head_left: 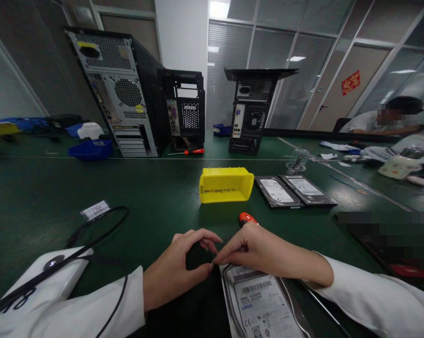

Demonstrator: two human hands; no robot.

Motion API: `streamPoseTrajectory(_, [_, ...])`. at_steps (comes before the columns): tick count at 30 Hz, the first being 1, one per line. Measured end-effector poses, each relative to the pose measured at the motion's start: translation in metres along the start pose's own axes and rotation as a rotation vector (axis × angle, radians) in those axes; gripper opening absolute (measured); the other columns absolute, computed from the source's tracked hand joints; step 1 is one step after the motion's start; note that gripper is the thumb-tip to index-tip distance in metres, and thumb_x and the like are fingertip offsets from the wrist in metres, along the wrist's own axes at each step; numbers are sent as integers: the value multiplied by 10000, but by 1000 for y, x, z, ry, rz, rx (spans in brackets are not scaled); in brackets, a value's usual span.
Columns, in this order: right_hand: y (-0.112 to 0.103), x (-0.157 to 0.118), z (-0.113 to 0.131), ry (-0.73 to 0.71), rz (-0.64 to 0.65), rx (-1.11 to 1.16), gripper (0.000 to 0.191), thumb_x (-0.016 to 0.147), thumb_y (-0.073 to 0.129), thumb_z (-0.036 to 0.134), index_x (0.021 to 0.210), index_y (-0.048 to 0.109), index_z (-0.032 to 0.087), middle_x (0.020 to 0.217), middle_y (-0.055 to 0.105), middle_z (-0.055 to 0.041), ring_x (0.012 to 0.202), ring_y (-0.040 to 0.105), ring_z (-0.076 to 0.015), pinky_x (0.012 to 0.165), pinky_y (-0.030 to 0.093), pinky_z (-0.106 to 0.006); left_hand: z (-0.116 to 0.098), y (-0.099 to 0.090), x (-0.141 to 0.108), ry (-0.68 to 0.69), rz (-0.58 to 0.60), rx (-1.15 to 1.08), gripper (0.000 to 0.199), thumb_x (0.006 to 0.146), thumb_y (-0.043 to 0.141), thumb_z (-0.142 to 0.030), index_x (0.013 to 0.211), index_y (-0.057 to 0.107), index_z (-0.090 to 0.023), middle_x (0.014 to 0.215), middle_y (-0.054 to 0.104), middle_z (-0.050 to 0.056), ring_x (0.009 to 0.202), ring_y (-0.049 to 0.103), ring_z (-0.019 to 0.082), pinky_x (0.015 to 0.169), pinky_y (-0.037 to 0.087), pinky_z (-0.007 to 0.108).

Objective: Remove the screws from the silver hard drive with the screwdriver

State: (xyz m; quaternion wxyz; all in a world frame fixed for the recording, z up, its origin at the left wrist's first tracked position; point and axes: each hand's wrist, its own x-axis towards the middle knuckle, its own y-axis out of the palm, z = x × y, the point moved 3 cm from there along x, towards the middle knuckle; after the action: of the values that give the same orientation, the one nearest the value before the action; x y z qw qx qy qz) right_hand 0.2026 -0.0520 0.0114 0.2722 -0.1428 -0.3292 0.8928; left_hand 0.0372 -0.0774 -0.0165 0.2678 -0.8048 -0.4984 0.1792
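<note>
The hard drive (261, 305) lies on the green tabletop (159, 188) directly in front of the person, label side up, probably set there so that both hands meet comfortably over its far left corner. The right hand (257, 246) reaches across the drive's far end with a narrow grip, thumb and forefinger pinched together at that corner; whether anything small sits between the fingertips I cannot tell. The left hand (180, 267) comes in from the side with a wider grip, forefinger and thumb curved apart around a gap, its thumb tip close to the right fingertips, perhaps to steady or guide; contact there is unclear. A screwdriver (247, 218) with an orange and black handle lies partly under the right forearm, seemingly parked within easy reach. Beyond the hands stands a yellow bin (226, 188), and to its right 2 more drives (292, 192) rest side by side, apparently laid out neatly to keep the near area workable, with a clear cup (298, 160) just behind them. The drive in front is a flat metal block with a silvery, contoured rim and a large pale label bearing barcodes, a SAMSUNG mark and small symbols; its near end runs out of view.
</note>
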Motion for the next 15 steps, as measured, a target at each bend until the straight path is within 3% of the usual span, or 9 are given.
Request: streamPoseTrajectory(15, [0, -5, 8, -54, 38, -273, 279, 902, 460, 180, 1067, 681, 227, 987, 714, -8, 902, 669, -125, 818, 431, -217, 1, -1, 0, 25, 24, -26, 388, 732, 598, -171, 1110, 531, -219, 1019, 625, 15, 996, 547, 219, 937, 330, 390])
